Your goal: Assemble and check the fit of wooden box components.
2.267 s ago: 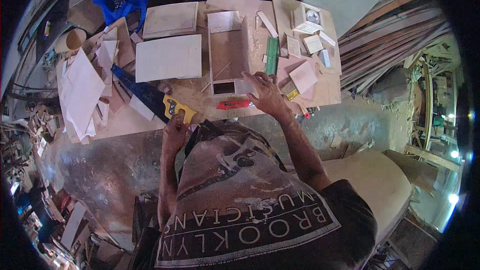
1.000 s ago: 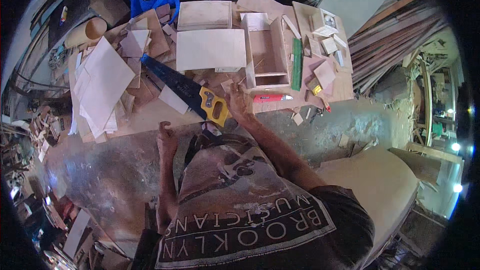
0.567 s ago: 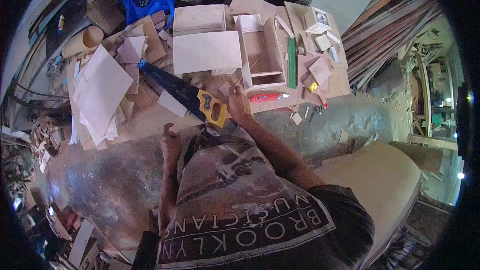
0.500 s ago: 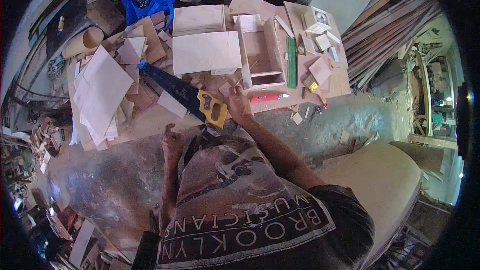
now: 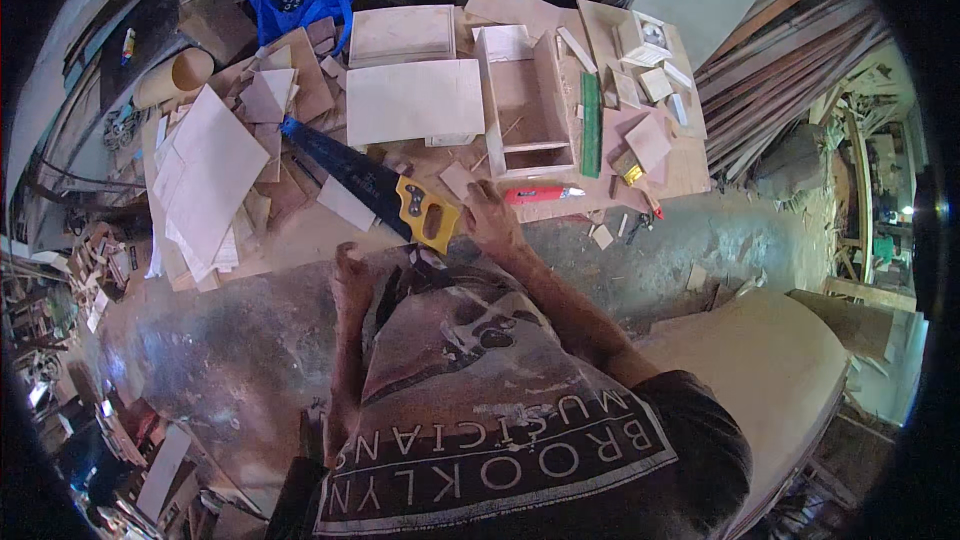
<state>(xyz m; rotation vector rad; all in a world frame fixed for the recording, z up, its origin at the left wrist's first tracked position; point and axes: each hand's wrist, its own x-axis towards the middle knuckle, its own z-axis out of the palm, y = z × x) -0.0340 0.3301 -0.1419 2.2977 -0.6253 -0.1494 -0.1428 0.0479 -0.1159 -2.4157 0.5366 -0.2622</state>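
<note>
My right hand [image 5: 494, 224] is at the table's near edge, its fingers closed at the right side of a small thin wooden piece [image 5: 458, 179]. Just left of it lies a handsaw [image 5: 352, 178] with a dark blade and yellow handle [image 5: 428, 215], the handle overhanging the edge. My left hand [image 5: 353, 278] hovers in front of the edge below the blade, fingers curled, with nothing visible in them. A red-handled utility knife [image 5: 543, 195] rests right of my right hand. Behind it stands an open wooden box frame [image 5: 523, 100] with a divider.
Pale panels [image 5: 414, 102] lie mid-table; thin offcut sheets [image 5: 208, 180] pile up on the left. A green strip [image 5: 591, 125], a paintbrush [image 5: 630, 170] and small blocks [image 5: 655, 84] sit on the right. A blue bag [image 5: 290, 0] is at the back. A large curved board [image 5: 745, 370] stands at right.
The whole view has shifted slightly. My right hand has come a little nearer to me beside the small piece; my left fingers look more curled. The saw rests in the same place.
</note>
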